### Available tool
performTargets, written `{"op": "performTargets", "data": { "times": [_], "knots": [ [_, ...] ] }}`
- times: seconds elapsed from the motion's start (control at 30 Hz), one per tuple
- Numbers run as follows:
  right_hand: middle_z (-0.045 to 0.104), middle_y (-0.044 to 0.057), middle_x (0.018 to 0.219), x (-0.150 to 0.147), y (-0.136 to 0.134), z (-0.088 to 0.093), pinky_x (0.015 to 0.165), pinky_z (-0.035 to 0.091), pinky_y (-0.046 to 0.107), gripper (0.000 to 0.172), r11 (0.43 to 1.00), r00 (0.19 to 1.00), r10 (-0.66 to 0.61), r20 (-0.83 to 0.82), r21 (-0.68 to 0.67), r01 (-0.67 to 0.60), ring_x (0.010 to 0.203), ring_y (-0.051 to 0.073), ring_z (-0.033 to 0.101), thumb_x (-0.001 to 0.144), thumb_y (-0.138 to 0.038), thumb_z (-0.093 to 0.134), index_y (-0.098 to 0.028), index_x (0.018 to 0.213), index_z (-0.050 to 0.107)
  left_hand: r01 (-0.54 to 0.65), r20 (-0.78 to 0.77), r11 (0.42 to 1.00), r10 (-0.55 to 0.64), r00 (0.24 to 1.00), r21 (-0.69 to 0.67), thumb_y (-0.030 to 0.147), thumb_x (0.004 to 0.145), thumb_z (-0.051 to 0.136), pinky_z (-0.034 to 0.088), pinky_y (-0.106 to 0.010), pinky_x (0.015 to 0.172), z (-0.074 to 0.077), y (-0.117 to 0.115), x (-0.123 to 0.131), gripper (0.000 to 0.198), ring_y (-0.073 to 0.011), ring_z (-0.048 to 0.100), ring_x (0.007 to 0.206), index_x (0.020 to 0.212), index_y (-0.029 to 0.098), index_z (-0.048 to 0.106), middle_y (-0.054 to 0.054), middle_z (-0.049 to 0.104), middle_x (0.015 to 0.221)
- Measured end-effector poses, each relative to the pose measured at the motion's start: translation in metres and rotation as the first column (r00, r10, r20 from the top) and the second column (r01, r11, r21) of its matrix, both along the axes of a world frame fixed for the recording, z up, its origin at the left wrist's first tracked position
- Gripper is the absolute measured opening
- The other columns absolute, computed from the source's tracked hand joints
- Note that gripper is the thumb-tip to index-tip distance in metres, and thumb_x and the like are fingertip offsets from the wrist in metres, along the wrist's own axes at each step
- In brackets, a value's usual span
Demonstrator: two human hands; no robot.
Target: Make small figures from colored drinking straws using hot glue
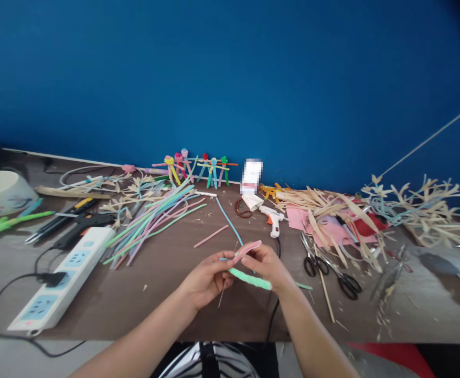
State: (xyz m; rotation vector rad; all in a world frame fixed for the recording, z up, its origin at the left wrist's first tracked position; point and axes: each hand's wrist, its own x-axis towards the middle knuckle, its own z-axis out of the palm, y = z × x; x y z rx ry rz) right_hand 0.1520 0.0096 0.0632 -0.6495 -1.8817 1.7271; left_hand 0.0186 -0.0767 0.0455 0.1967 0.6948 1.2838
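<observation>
Near the front of the table my two hands meet over a small bundle of pipe cleaners. Fingers and thumb of my left hand pinch the place where the strands come together. My right hand grips a folded pink pipe cleaner, its free end sticking up past the fingers. A thick mint-green pipe cleaner piece curves below, under my right hand. A thin bare wire pokes down beside my left fingertips. Behind the hands, a blue pipe cleaner runs towards the back; whether it joins the bundle is hidden.
Loose pastel pipe cleaners and a power strip lie left. Several small pipe-cleaner figures stand by the wall. Rightward are a white glue gun, scissors and dried strips. A loose pink piece lies ahead.
</observation>
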Motion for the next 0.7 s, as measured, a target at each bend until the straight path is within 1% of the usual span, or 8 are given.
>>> {"op": "performTargets", "data": {
  "times": [0.13,0.2,0.3,0.37,0.43,0.57,0.63,0.7],
  "knots": [
    [0.058,-0.001,0.061,-0.0052,-0.0042,0.004,0.06,0.041,0.023,0.011,0.996,0.995,-0.089,0.036,-0.01,0.089,0.06,0.011,0.052,0.069,-0.025,0.06,-0.016,0.063,0.06,-0.054,-0.087,0.998,0.053,0.995,-0.009,0.012,0.062,0.068,0.034,-0.015,0.046,0.0014,-0.0012,0.0033,0.025,-0.0015,0.04,0.045,0.083,0.014,0.055,0.003,0.051,0.061],
    [0.059,-0.001,0.06,-0.0063,-0.0053,0.0039,0.059,0.041,0.023,0.011,0.992,0.991,-0.123,0.061,0.029,0.121,0.059,0.011,0.052,0.069,-0.024,0.059,-0.016,0.062,0.061,-0.081,-0.113,0.997,0.078,0.991,-0.02,0.012,0.06,0.069,0.034,-0.016,0.047,0.0022,-0.0018,0.0042,0.03,-0.003,0.044,0.047,0.085,0.015,0.054,0.003,0.054,0.063],
    [0.058,0.0,0.058,-0.0057,-0.0065,0.0029,0.054,0.04,0.022,0.011,0.975,0.975,-0.191,0.11,0.136,0.176,0.056,0.01,0.05,0.067,-0.024,0.061,-0.016,0.06,0.062,-0.131,-0.131,0.991,0.129,0.983,-0.008,0.013,0.061,0.069,0.034,-0.017,0.048,0.0022,-0.0022,0.0046,0.03,-0.0047,0.047,0.05,0.086,0.016,0.052,0.003,0.056,0.063],
    [0.056,-0.001,0.056,-0.0047,-0.0076,0.0022,0.05,0.039,0.021,0.012,0.969,0.966,-0.218,0.143,0.151,0.196,0.053,0.01,0.048,0.066,-0.026,0.062,-0.015,0.061,0.063,-0.159,-0.127,0.987,0.158,0.979,0.0,0.013,0.061,0.068,0.035,-0.017,0.049,0.0013,-0.0019,0.0045,0.03,-0.0053,0.049,0.05,0.086,0.017,0.052,0.003,0.056,0.063],
    [0.058,0.001,0.058,-0.004,-0.009,0.0014,0.05,0.04,0.022,0.014,0.978,0.97,-0.195,0.143,0.104,0.181,0.055,0.011,0.05,0.066,-0.029,0.063,-0.015,0.065,0.065,-0.168,-0.114,0.986,0.166,0.98,-0.01,0.012,0.061,0.068,0.036,-0.017,0.05,0.0003,-0.0014,0.0045,0.03,-0.006,0.05,0.052,0.086,0.017,0.051,0.002,0.057,0.064],
    [0.06,0.003,0.066,-0.0029,-0.0109,-0.001,0.056,0.043,0.023,0.016,0.988,0.985,-0.147,0.093,-0.026,0.15,0.062,0.013,0.055,0.067,-0.029,0.062,-0.013,0.071,0.065,-0.171,-0.093,0.984,0.166,0.982,-0.045,0.012,0.063,0.066,0.038,-0.017,0.052,-0.0002,-0.0009,0.005,0.03,-0.0062,0.052,0.053,0.088,0.018,0.05,0.002,0.058,0.065],
    [0.061,0.003,0.069,-0.0014,-0.0102,-0.001,0.058,0.043,0.023,0.015,0.994,0.991,-0.105,0.079,-0.029,0.108,0.065,0.013,0.056,0.068,-0.027,0.06,-0.014,0.074,0.065,-0.17,-0.086,0.984,0.166,0.982,-0.045,0.012,0.064,0.066,0.039,-0.018,0.053,0.0004,-0.0012,0.0048,0.03,-0.007,0.053,0.055,0.088,0.018,0.049,0.002,0.058,0.067],
    [0.062,0.003,0.074,0.0011,-0.0086,0.0016,0.063,0.043,0.024,0.014,0.999,0.997,-0.024,0.08,0.027,0.022,0.069,0.014,0.056,0.07,-0.024,0.059,-0.015,0.078,0.064,-0.163,-0.08,0.986,0.159,0.984,-0.042,0.012,0.063,0.066,0.04,-0.019,0.054,0.001,-0.0017,0.004,0.03,-0.0077,0.054,0.056,0.088,0.018,0.049,0.001,0.058,0.068]
  ]
}}
